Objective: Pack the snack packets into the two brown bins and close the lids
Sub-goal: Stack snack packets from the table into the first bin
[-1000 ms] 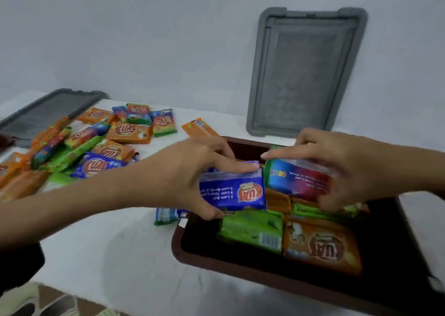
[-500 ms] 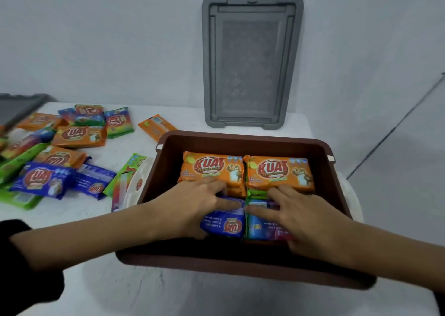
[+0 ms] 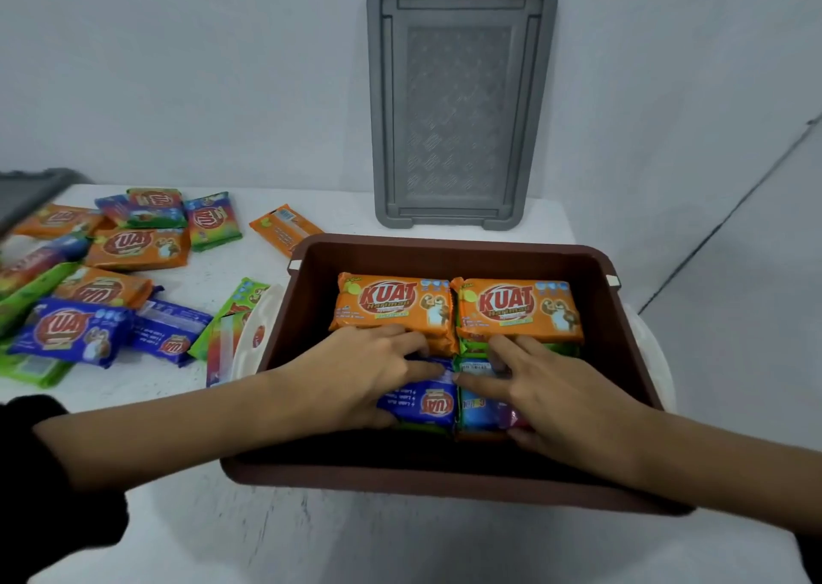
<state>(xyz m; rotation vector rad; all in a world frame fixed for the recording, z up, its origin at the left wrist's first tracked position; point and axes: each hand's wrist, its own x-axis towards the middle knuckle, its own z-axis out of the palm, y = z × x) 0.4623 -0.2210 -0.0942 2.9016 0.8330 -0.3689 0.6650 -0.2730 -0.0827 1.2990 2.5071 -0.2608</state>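
Hands unmoved: left hand (image 3: 364, 374), right hand (image 3: 551, 387) flat, fingers spread, pressing packets; loose packets (image 3: 133, 250) leftward.

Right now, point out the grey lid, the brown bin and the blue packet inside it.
grey lid (image 3: 460, 107), head view, centre of textured panel.
brown bin (image 3: 449, 252), head view, far inner wall.
blue packet (image 3: 429, 403), head view, its red logo.

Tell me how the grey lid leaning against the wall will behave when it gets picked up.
The grey lid looks like moulded plastic with a raised rim, so probably stiff and light for its size. It stands nearly upright against the wall on its short edge, so a nudge could tip or slide it. Its flat span likely wants both hands.
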